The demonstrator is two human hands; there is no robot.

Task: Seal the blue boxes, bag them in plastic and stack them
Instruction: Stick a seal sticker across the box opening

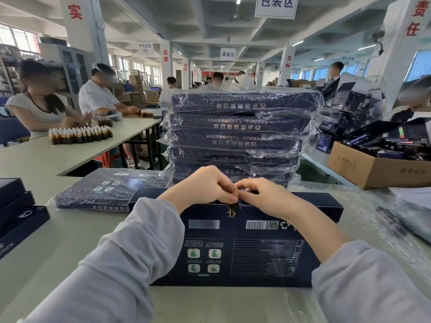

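Both hands point(207, 185) point(263, 194), seal sticker point(233, 210), box point(256, 231) edge

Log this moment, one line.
step: sealing | left hand, right hand: pinch seal sticker on blue box edge | bagged stack behind

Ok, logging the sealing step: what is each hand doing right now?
Left hand: closed, pinching the seal sticker on the blue box.
Right hand: closed, pinching the same sticker.
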